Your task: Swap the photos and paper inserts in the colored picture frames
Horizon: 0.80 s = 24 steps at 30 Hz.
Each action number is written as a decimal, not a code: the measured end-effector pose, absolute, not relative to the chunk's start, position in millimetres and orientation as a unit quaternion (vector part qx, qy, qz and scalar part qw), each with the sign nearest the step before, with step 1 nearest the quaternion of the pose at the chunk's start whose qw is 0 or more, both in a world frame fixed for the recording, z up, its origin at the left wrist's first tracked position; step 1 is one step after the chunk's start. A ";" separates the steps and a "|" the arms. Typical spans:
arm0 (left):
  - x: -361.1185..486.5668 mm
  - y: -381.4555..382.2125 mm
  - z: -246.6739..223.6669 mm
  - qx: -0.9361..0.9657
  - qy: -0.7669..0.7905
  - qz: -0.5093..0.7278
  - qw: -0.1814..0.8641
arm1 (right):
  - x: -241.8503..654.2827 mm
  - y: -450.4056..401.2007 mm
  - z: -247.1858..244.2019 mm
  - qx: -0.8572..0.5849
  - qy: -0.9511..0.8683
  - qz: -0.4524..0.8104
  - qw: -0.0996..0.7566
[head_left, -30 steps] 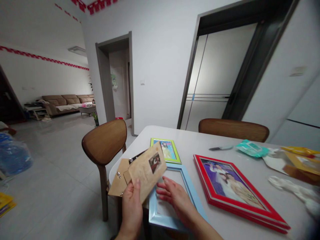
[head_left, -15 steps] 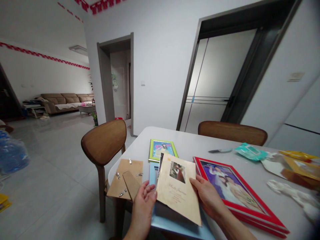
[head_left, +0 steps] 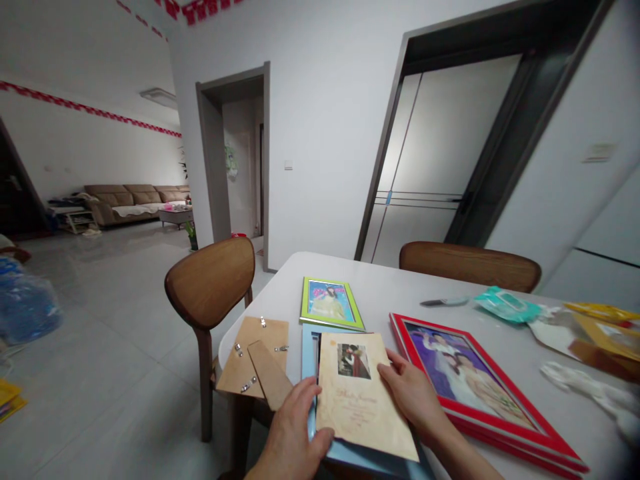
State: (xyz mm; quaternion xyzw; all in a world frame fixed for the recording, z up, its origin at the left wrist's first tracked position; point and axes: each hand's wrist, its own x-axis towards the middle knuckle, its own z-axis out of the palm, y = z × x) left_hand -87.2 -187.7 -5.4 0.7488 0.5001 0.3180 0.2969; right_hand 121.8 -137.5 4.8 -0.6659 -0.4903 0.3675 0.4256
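A cream photo sheet (head_left: 370, 403) with a small picture and faint script lies over a light blue picture frame (head_left: 309, 353), hiding most of it. My left hand (head_left: 295, 430) is closed at the sheet's lower left edge, thumb on the paper and fingers by the frame's side. On the right edge, my right hand (head_left: 413, 393) pinches the sheet with its thumb on top. To the left is a brown backing board (head_left: 250, 380) with metal clips and a stand leg (head_left: 269, 373). Beyond the sheet sits a green picture frame (head_left: 333, 303).
Red picture frames (head_left: 470, 387) are stacked right of my right hand. A knife (head_left: 444, 302), a teal packet (head_left: 507, 305), yellow packaging (head_left: 605, 327) and white cloth-like material (head_left: 585, 390) lie farther right. Wooden chairs (head_left: 213, 277) stand around the white table (head_left: 373, 280).
The photo sheet has come down from a raised, tilted position to lie flatter over the blue frame. My left hand has moved lower along its left edge. The right hand still grips it.
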 end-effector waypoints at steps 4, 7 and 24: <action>-88.1 -186.7 -6.4 0.756 0.498 0.312 0.288 | 123.2 -140.2 3.3 -0.669 -0.467 0.372 0.442; -87.2 -186.7 -8.1 0.762 0.496 0.310 0.277 | 119.3 -134.7 1.3 -0.676 -0.475 0.370 0.426; -83.1 -191.6 6.4 0.851 0.433 0.186 0.233 | 107.5 -127.3 4.8 -0.739 -0.650 0.051 0.168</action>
